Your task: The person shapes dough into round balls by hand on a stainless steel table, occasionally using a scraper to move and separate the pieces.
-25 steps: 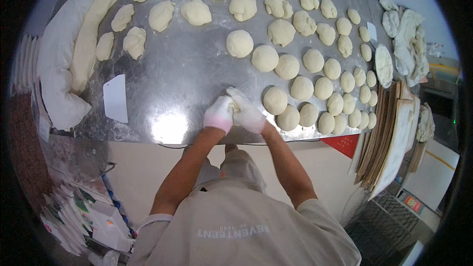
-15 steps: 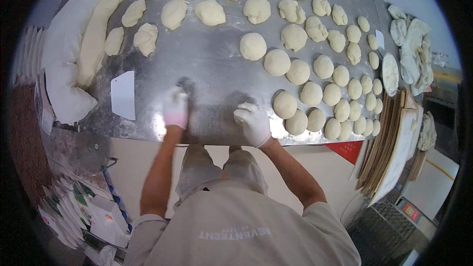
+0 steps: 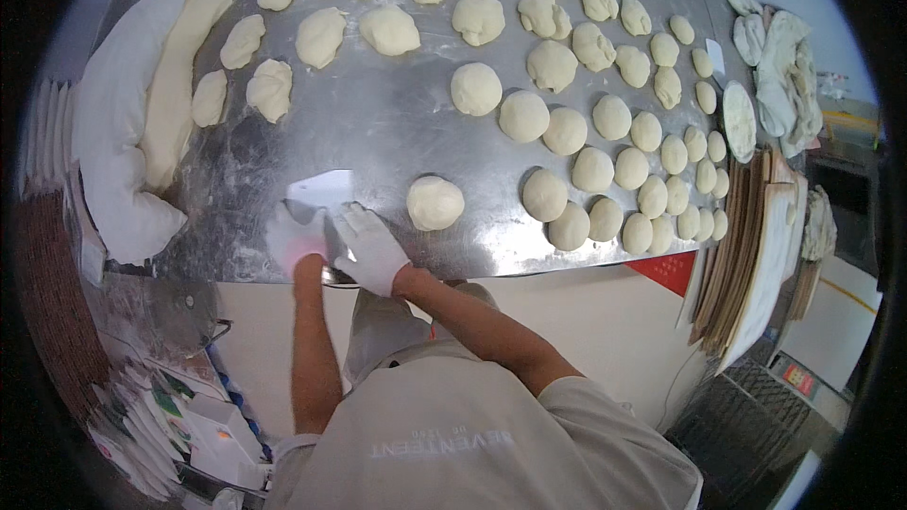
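Both my hands wear white gloves and are close together near the table's front edge. My left hand, with a pink cuff, is slightly blurred and grips the lower edge of a white dough scraper. My right hand reaches across beside it, fingers stretched out by the scraper's right side, with nothing seen in its palm. A round dough ball sits alone to the right of my hands. More smooth dough balls stand in rows farther right.
Rough dough pieces lie across the far side of the metal table. A long dough mass, partly under white cloth, lies at left. Stacked boards and crumpled cloths are at right.
The scraper has moved right and toward me, now in my left hand. My right hand has moved left to join it. A dough ball now shows near where the right hand was.
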{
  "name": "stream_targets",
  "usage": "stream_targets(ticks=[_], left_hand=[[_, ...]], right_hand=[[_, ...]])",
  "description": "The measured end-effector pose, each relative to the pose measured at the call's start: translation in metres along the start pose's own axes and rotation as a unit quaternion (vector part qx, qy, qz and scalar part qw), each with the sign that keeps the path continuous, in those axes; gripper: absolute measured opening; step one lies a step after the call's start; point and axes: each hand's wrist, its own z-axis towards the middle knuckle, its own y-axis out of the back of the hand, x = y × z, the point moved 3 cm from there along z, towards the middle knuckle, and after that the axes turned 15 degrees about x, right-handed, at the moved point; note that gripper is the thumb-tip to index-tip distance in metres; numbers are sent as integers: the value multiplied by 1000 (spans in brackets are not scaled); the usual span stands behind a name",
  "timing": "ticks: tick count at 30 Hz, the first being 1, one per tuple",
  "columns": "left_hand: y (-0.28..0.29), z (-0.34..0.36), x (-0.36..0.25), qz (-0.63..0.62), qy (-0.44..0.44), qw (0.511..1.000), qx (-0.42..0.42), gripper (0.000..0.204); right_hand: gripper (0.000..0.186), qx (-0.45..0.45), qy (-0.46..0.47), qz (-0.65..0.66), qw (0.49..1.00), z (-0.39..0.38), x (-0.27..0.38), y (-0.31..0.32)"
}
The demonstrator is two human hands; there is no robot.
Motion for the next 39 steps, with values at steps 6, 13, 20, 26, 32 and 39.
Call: stream_targets(ticks=[6,13,20,26,32,39], left_hand=[[-78,6,37,-368,-145,910,121,51],[-92,-40,2,-546,-176,770,280,33],[-107,-1,-38,-587,-202,720,309,33],[-113,-64,-81,-320,-229,895,212,37],[-82,21,6,-333,-313,887,68,25],[88,186,80,-306,-233,923,5,39]], right_hand=[[54,61,29,39,997,-8,-6,33],[49,-284,15,-41,958,-54,-122,101],[57,-302,-103,202,926,-108,-108,94],[54,-209,-61,-136,966,-70,-106,86],[32,-219,-76,-75,970,-79,-121,151],[36,-193,-140,-154,959,-40,-84,143]])
